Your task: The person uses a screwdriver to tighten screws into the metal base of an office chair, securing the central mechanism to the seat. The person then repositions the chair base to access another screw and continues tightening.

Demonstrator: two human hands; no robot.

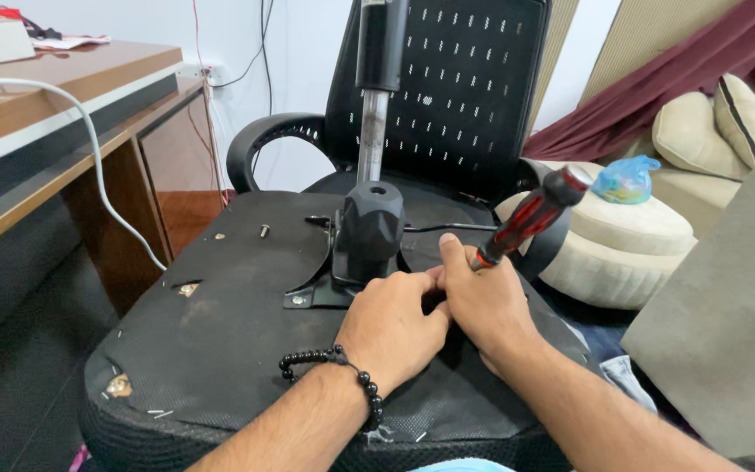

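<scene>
I am working on the upturned chair seat [246,350], its black underside facing me — judging by my grip, I am driving a screw at the metal mechanism plate [316,288]. My right hand [482,301] is clenching the red-and-black screwdriver [530,218] beside the plate; my left hand [391,328] is curling against it, steadying. Next I am needing firm downward pressure.

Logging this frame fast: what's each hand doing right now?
Left hand: curled on the chair underside by the mechanism; whether it holds anything cannot be told.
Right hand: closed on a screwdriver.
</scene>
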